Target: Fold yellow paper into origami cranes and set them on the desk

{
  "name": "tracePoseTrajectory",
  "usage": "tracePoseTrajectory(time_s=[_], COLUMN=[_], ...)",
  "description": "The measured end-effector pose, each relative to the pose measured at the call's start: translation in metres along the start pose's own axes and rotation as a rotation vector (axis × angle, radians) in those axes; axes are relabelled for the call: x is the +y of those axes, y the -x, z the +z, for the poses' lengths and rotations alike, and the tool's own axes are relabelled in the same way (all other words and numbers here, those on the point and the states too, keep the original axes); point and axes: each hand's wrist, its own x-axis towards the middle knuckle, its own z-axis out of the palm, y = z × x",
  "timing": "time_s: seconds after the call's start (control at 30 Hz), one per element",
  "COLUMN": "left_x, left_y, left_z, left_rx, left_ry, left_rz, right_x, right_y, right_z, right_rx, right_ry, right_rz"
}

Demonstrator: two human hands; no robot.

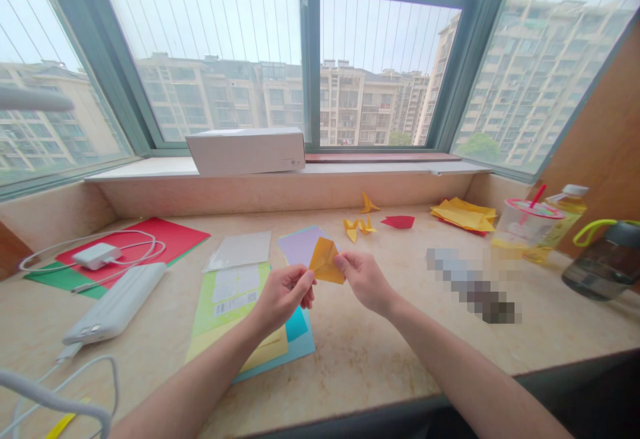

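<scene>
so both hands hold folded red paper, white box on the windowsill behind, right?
Wrong colour: the folded paper is yellow, not red, per the head view. The left hand and right hand do hold it, with the white box on the windowsill behind.

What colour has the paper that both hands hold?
The paper is orange-yellow; it shows best in the head view.

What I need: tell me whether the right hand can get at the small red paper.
Probably yes: only bare countertop shows between the right hand and the small red paper, though that hand would likely have to release the yellow paper first.
</scene>
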Motion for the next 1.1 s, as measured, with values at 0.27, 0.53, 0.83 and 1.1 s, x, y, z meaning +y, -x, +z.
tracePoseTrajectory(time_s=[0.27,0.53,0.83,1.1], left_x=[-0.006,-0.016,-0.018,-0.009], left_y=[-0.001,0.000,-0.001,-0.002], left_z=[0.001,0.000,0.001,0.001], left_rx=[-0.055,-0.089,-0.113,-0.003], left_ry=[-0.101,-0.206,-0.211,-0.175], left_rz=[-0.027,-0.054,-0.059,-0.025], right_x=[-0.006,-0.009,-0.009,-0.003], right_y=[0.004,0.007,0.007,0.004], right_z=[0.003,0.003,0.004,0.005], right_rx=[-0.064,-0.076,-0.070,-0.024], right_ry=[0.095,0.127,0.131,0.097], right_rz=[-0.051,-0.061,-0.059,-0.028])
